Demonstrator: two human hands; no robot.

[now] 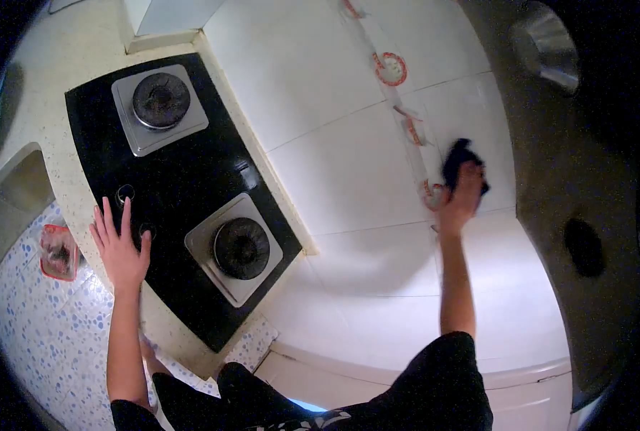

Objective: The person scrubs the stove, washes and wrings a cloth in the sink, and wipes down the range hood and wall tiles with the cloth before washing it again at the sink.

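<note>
My right hand (460,205) presses a dark cloth (463,154) against the white tiled wall (320,93); the hand and cloth are slightly blurred. Just left of that hand runs a clear strip with red-edged marks or hooks (390,69), too blurred to tell which. With fingers spread, my left hand (124,255) rests at the front edge of the black glass hob (183,179), holding nothing. Its fingertips lie near a round control knob (125,193). A second knob (146,231) sits by the thumb, partly hidden.
Two burners, one far (161,100) and one near (241,248), stand on metal plates. A dark range hood (571,158) borders the wall on the right. Beyond the pale counter (61,136), a red-rimmed plastic container (60,252) lies on the blue-speckled floor (33,323).
</note>
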